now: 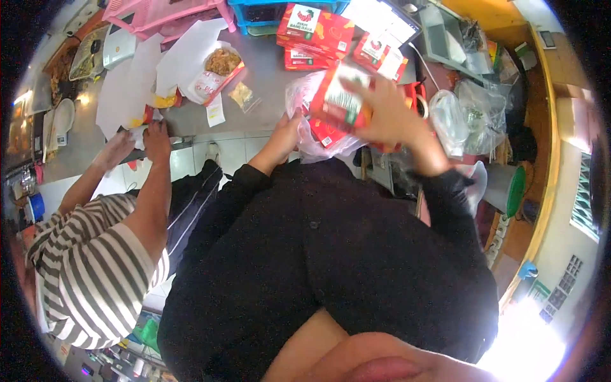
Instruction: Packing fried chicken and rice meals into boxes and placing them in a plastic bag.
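Note:
My right hand (391, 114) grips a red and white cardboard food box (344, 95), slightly blurred, above the mouth of a pinkish see-through plastic bag (315, 148). Another red food box (326, 132) sits inside the bag. With its fingers closed on the bag's left rim, my left hand (284, 135) holds the bag at the counter's near edge. Behind the bag, closed red food boxes (315, 28) are stacked, and one more red box (375, 54) lies beside them to the right. My right hand and the raised box hide part of the bag's opening.
At left, a co-worker in a striped shirt (102, 274) handles an unfolded white box (130, 79) on the metal counter (264, 70). Near them stand an open box with fried food (223, 62), a small sachet (243, 97) and a paper slip (216, 111). Clear plastic bags (480, 105) lie right.

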Demonstrator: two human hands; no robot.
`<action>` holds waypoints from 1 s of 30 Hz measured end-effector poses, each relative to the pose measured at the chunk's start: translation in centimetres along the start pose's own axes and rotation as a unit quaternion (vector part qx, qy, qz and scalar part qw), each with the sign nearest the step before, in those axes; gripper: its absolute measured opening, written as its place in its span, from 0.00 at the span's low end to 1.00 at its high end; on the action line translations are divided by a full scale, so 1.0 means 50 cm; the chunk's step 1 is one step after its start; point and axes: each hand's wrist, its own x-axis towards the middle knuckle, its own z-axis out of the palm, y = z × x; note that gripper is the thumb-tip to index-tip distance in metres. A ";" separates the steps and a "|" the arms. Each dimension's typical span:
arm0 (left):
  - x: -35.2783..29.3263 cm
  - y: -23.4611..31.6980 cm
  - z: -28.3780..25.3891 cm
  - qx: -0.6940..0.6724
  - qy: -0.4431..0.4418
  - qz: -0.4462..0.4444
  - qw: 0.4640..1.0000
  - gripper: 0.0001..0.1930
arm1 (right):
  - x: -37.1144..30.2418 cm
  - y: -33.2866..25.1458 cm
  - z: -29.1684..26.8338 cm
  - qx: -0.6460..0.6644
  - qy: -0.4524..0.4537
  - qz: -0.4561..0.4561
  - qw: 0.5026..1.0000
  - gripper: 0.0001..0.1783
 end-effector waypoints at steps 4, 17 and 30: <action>-0.007 0.012 0.035 0.007 -0.015 0.105 0.994 0.25 | -0.021 -0.010 0.138 0.077 -0.034 0.158 0.984 0.50; 0.018 -0.005 0.032 0.052 -0.084 0.070 0.993 0.23 | 0.395 0.151 0.074 -0.087 0.112 0.005 0.990 0.49; 0.025 -0.014 -0.028 -0.110 0.008 0.043 0.993 0.20 | 0.006 -0.061 0.121 0.091 -0.126 0.158 0.975 0.46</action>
